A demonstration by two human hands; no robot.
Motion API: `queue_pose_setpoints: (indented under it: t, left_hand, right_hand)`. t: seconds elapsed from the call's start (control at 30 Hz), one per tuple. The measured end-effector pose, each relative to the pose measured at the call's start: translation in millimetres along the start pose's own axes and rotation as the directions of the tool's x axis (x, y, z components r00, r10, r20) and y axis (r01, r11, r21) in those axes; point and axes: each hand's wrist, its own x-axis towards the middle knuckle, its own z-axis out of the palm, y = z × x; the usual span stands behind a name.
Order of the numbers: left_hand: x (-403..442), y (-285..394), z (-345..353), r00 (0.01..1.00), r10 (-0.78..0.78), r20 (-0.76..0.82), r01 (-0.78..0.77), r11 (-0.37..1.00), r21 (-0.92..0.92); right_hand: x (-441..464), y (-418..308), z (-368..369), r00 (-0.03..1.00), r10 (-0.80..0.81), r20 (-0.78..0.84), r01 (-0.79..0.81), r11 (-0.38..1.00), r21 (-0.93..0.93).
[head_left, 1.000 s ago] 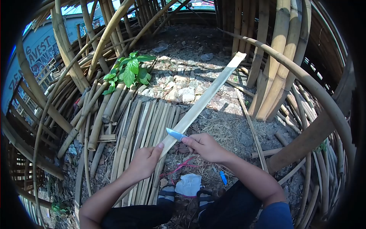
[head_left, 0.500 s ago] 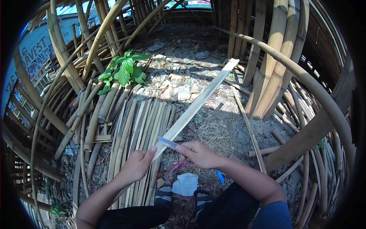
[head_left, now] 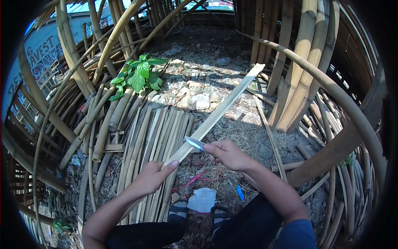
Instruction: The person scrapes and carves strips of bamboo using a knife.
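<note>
A long pale bamboo strip (head_left: 226, 103) slants from my lap side up toward the far right. My left hand (head_left: 152, 178) is closed around its near end, thumb along the top. In my right hand (head_left: 227, 153) is a knife (head_left: 195, 143), gripped by a handle that my fingers hide. Its blade lies across the strip, a short way beyond my left thumb. Under and left of my left hand, a row of split bamboo strips (head_left: 155, 128) lies side by side on the ground.
Bamboo poles (head_left: 306, 62) stand at the right, and more lie stacked on both sides. A curved pole (head_left: 327, 79) arches across the right. A leafy plant (head_left: 141, 76) grows at the left. By my feet are a white scrap (head_left: 202, 200), pink string (head_left: 197, 178) and a blue object (head_left: 239, 192).
My right hand and the knife have moved up and away along the strip, farther from my left hand. My left hand still holds the near end, slightly shifted right.
</note>
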Motion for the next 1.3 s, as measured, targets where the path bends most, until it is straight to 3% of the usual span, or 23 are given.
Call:
queue_pose_setpoints:
  t: [0.07,0.43,0.97,1.07,1.13,1.3]
  left_hand:
    - [-1,4,0,0.998,0.07,0.0,-0.07,0.992,0.103]
    - [-4,11,-2,0.998,0.052,0.026,-0.054,0.995,0.085]
    - [-2,11,-3,0.999,0.019,0.027,-0.021,0.996,0.084]
    - [-6,3,-5,0.997,-0.053,0.065,0.048,0.997,0.067]
    - [-16,-3,-3,0.996,-0.047,0.076,0.042,0.997,0.061]
    - [-12,-2,-1,0.994,-0.064,0.085,0.069,0.996,-0.049]
  right_hand:
    - [5,6,-5,1.0,0.013,-0.019,-0.014,0.999,-0.036]
    - [2,0,-16,0.995,-0.009,-0.103,-0.012,0.98,-0.201]
    - [3,1,-28,0.979,-0.029,-0.202,-0.016,0.976,-0.219]
    - [13,13,-61,0.942,-0.118,-0.315,0.068,0.984,-0.166]
    - [11,13,-108,0.87,0.032,-0.493,-0.027,0.999,0.017]
    - [5,21,-74,0.886,0.055,-0.461,-0.03,0.998,0.062]
